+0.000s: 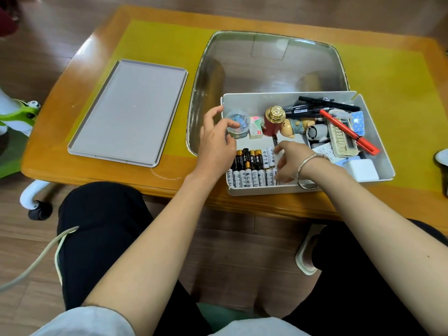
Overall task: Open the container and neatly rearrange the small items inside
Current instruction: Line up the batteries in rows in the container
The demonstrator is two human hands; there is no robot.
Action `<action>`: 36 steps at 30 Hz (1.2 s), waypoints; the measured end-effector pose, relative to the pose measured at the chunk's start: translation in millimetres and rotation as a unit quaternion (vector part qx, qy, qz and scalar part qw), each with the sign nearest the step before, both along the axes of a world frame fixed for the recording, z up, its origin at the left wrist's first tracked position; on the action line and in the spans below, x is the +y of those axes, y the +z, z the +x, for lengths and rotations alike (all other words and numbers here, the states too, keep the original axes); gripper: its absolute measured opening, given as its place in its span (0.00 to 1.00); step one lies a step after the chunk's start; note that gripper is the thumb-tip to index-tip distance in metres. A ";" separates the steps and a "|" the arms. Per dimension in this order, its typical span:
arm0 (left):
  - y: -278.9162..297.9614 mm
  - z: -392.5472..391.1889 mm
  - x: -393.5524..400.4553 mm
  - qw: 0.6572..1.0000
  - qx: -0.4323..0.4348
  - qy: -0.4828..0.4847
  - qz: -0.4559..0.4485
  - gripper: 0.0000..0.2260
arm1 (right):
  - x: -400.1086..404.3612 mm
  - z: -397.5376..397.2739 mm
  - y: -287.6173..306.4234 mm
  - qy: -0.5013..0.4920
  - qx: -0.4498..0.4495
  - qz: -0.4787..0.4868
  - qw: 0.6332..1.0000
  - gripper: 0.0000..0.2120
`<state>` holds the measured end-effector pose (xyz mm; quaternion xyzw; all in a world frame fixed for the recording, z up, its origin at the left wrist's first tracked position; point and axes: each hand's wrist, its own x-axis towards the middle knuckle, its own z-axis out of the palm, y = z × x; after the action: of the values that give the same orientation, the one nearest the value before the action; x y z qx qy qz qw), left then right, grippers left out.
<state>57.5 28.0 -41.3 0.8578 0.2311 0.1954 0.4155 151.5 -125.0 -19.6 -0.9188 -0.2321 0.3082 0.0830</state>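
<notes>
While cylindrical batteries (252, 177) lie rowed, the right hand (289, 163) touches them.

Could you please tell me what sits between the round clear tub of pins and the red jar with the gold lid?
In the head view, a white eraser in its paper sleeve lies between the tub and the red jar.

lid (128, 112) left of container (373, 132), batteries (252, 169) inside
</notes>
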 end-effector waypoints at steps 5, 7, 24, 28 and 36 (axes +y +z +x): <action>0.8 -0.7 0.4 1.000 -0.003 -0.003 -0.005 0.11 | 1.9 -2.5 -1.1 0.048 -0.022 -0.021 0.998 0.41; 0.6 -0.7 0.4 1.000 -0.002 -0.003 -0.005 0.11 | 1.1 -1.6 -1.2 0.064 -0.019 -0.022 0.998 0.42; -1.1 0.3 0.1 1.000 -0.010 0.001 -0.003 0.10 | -1.5 1.6 -5.4 0.025 -0.028 0.040 0.999 0.37; -1.3 0.2 0.7 1.000 -0.010 0.001 -0.005 0.10 | -0.9 5.0 -6.4 0.028 -0.028 0.043 0.998 0.34; -5.0 0.7 2.3 1.000 -0.016 -0.002 0.001 0.11 | 25.3 -1.7 -7.4 0.132 -0.090 0.092 0.983 0.31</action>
<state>58.3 30.3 -46.3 0.8554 0.2225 0.2079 0.4189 149.8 -99.7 -27.0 -0.8927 -0.3852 0.2097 0.1041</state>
